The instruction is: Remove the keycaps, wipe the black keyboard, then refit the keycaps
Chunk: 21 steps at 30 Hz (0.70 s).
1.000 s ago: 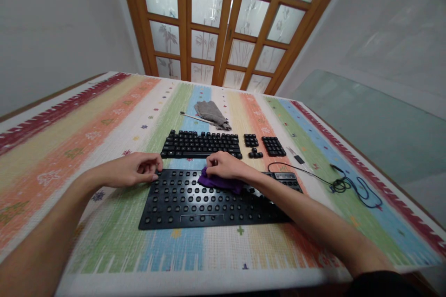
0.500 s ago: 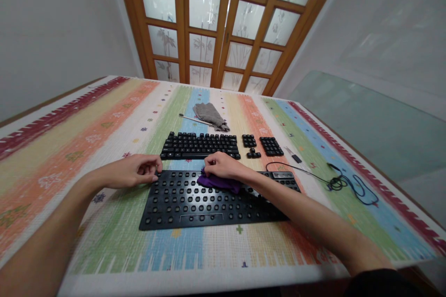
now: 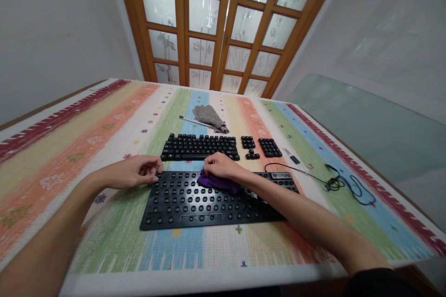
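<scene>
A black keyboard base [image 3: 205, 209] with its keycaps off lies flat on the striped tablecloth in front of me. At its upper left corner, my left hand [image 3: 134, 171] pinches the edge between thumb and curled fingers. My right hand [image 3: 221, 165] is closed on a purple cloth [image 3: 218, 183], which presses against the upper middle of the base. The right forearm hides part of the base's right side. Just beyond, the removed black keycaps [image 3: 200, 146] sit grouped in keyboard order, with the number pad keycaps [image 3: 270, 147] farther right.
A grey cloth [image 3: 209, 117] and a toothbrush [image 3: 195, 121] lie behind the keycaps. To the right are a small black-handled tool [image 3: 294, 159] and the coiled keyboard cable [image 3: 336, 183]. Wooden glazed doors [image 3: 205, 32] stand beyond the table.
The view has tilted very slightly. Both hands, the purple cloth and the keyboard base look almost unchanged in place.
</scene>
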Tool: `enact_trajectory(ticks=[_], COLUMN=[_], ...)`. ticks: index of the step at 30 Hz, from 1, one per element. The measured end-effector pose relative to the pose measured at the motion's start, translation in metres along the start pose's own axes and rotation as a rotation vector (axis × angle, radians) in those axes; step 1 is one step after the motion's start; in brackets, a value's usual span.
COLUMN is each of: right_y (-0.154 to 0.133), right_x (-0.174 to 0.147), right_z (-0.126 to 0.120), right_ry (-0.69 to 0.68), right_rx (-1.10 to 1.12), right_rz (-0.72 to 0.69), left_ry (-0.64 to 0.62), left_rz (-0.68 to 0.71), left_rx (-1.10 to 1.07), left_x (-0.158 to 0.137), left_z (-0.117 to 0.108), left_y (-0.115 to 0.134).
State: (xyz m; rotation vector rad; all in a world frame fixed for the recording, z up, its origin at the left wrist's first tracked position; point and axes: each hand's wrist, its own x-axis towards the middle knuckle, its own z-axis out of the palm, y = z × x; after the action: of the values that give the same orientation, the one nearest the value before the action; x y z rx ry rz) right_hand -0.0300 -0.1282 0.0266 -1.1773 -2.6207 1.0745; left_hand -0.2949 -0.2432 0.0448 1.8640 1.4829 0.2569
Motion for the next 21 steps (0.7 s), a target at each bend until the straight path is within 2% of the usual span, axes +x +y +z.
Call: enact_trajectory(ticks=[13,18,21], right_y=[-0.001,-0.012,-0.019], right_x=[-0.005,-0.012,-0.014], right_z=[-0.001,-0.011,-0.012], right_ry=[0.073,0.144,0.135], right_rx=[-0.046,-0.041,-0.043], right_rz=[-0.035,-0.191,-0.3], left_ry=[-0.004,-0.005,-0.01], left_rz=[-0.026,-0.034,-0.031], left_rx=[0.036,0.038,0.035], left_x=[-0.001,0.0,0.0], left_z=[0.0,0.001,0.001], left_y=[0.003,0.002,0.002])
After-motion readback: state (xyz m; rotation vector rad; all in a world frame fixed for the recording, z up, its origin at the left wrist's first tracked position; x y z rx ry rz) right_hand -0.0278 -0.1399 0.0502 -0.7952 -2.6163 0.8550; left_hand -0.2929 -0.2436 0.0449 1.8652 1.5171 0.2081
